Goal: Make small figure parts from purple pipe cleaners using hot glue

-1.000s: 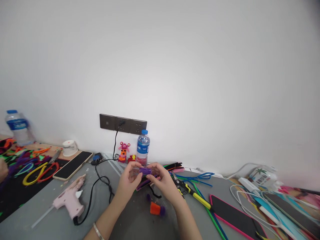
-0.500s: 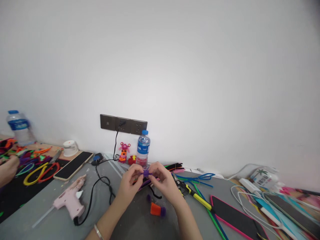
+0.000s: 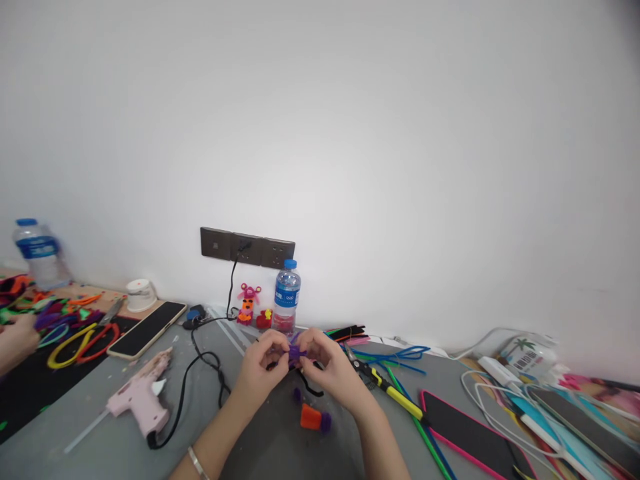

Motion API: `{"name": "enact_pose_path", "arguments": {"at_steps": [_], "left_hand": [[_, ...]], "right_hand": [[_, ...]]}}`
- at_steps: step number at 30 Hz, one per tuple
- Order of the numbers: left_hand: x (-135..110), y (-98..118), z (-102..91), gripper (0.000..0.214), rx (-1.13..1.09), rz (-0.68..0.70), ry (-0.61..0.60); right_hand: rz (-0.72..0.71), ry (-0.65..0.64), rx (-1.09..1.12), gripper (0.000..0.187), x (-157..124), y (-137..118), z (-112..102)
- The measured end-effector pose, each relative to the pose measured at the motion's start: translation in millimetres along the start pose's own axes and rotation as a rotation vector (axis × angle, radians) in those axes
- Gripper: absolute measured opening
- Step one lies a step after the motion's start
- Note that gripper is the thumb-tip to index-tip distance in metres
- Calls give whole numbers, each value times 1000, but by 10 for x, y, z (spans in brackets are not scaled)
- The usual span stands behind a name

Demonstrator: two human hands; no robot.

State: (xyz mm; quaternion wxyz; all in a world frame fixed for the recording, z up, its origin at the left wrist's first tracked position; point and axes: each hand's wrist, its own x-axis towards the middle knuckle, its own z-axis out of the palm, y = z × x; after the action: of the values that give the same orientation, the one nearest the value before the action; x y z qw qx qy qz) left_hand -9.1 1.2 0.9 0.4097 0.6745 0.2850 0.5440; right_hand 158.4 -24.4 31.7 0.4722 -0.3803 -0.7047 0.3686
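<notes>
Between my two hands is a small purple fuzzy piece (image 3: 297, 351) that looks like pipe cleaner. My left hand (image 3: 265, 363) pinches it from one side with thumb and forefinger. From the other side my right hand (image 3: 323, 360) closes its fingertips on the same piece. Part of it is hidden behind the fingers. Just below lies a small orange block with a purple end (image 3: 311, 418), beside a short black pipe cleaner (image 3: 313, 389). A water bottle (image 3: 287, 297) stands right behind my hands.
A pink glue gun (image 3: 143, 400) lies at left, near a phone (image 3: 147, 329) and scissors (image 3: 95, 343). Yellow-handled pliers (image 3: 397, 400) and a pink-edged phone (image 3: 470, 433) are at right. Another person's hand (image 3: 17, 343) is at far left.
My fingers have shifted slightly around the purple piece, and more of it shows between them. The other person's hand at far left has moved a little.
</notes>
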Motion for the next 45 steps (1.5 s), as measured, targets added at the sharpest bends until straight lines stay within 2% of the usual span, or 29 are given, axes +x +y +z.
{"name": "enact_pose_path", "arguments": {"at_steps": [5, 12, 29, 45], "left_hand": [[11, 11, 15, 6, -102, -61, 39], [35, 25, 28, 7, -142, -104, 51], [16, -34, 31, 6, -114, -54, 8], [26, 7, 20, 6, -105, -84, 11]], "right_hand": [[42, 0, -39, 12, -6, -14, -12], [-52, 37, -92, 13, 21, -43, -18], [-22, 7, -93, 21, 2, -33, -24], [32, 13, -15, 17, 3, 19, -9]]}}
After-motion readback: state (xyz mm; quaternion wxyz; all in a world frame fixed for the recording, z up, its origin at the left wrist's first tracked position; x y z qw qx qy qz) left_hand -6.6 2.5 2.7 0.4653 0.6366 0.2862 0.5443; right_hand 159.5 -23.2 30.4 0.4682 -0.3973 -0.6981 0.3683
